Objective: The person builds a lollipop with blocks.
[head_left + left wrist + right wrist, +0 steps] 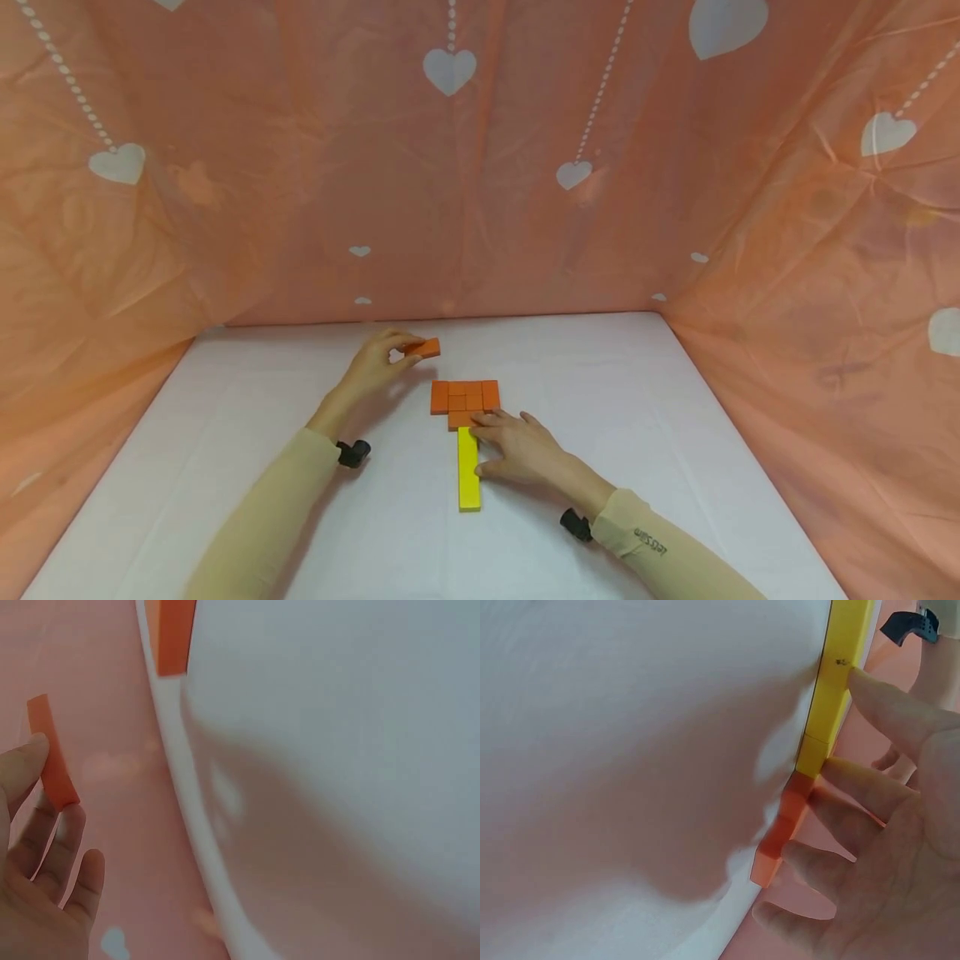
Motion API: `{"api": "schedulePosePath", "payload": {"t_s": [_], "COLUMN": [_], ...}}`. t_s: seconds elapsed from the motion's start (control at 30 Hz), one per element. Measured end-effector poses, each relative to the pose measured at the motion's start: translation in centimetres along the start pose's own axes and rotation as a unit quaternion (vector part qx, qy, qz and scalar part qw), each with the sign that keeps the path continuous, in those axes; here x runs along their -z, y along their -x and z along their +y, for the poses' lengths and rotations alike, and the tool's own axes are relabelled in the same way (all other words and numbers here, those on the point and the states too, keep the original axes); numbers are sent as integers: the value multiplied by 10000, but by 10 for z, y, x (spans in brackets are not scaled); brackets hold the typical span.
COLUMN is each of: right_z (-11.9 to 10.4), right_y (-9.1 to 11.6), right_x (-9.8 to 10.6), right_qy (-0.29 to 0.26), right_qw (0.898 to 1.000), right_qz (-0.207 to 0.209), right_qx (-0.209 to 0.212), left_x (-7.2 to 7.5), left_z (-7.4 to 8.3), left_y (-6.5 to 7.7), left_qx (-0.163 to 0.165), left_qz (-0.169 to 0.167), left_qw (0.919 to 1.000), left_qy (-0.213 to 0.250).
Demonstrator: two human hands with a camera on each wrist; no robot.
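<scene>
Between thumb and fingers, my left hand [372,364] pinches an orange block [427,348] above the cloth, up and left of a flat group of orange blocks [439,398]. The left wrist view shows this held orange block [54,757] by its narrow side, the thumb on one face. Below the group, a long yellow strip [468,479] runs toward the person. My right hand [525,450] lies over its right side with fingers spread. In the right wrist view, its thumb and fingertips touch the yellow strip [826,705] and the orange blocks [786,817].
A white cloth [405,533] covers the table. Pink-orange sheeting [465,183] with white hearts stands at the back and both sides. A black wrist camera [354,454] sits on the left wrist, another black wrist camera [576,525] on the right.
</scene>
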State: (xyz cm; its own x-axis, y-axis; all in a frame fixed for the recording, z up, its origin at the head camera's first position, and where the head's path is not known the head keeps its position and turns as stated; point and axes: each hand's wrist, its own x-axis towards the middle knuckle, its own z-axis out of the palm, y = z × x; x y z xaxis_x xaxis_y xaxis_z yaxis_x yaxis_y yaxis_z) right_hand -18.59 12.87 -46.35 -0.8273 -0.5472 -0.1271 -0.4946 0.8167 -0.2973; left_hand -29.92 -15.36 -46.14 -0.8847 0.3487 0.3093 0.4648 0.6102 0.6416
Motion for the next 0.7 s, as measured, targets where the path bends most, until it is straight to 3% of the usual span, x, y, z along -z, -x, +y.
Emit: {"api": "schedulePosePath", "payload": {"t_s": [0.37,0.7], "right_z": [-1,1], "right_y": [-1,-2], "right_x": [1,0], "right_qy": [-50,-5], "right_qw": [9999,10000], "right_qz": [-88,-51], "right_qx": [-106,-35], "left_x": [-31,-45], "left_z": [16,17], "left_y": [-28,-42], "left_qx": [208,103], "left_qz": [-1031,-1426], "left_qw": [9943,9895], "left_qy": [-144,-227]}}
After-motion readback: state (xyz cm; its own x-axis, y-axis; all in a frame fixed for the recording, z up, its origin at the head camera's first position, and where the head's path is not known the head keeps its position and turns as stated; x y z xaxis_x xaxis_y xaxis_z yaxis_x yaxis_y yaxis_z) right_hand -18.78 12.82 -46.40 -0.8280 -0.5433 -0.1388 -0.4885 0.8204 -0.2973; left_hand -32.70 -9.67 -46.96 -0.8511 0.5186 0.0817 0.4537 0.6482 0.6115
